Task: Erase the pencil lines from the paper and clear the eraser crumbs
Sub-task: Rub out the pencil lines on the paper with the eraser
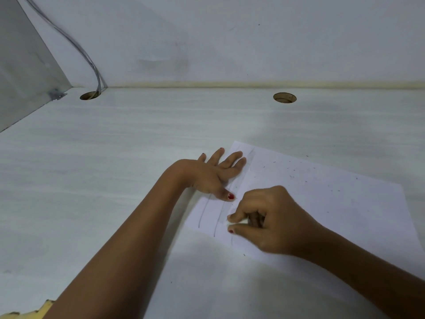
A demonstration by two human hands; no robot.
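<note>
My left hand (213,173) lies flat, fingers spread, pinning the paper (333,203); my right hand (271,219) pinches the eraser (239,223) at the pencil lines (217,223) between them. If that pinning slips, I risk creasing it.

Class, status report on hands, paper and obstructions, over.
Left hand flat, pinning paper. Right hand pinching eraser by pencil lines. Crumbs scattered over paper's right side. Nothing in the way.

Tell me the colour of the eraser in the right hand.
White; only a sliver of the eraser shows, pinched by the right hand, in the head view.
</note>
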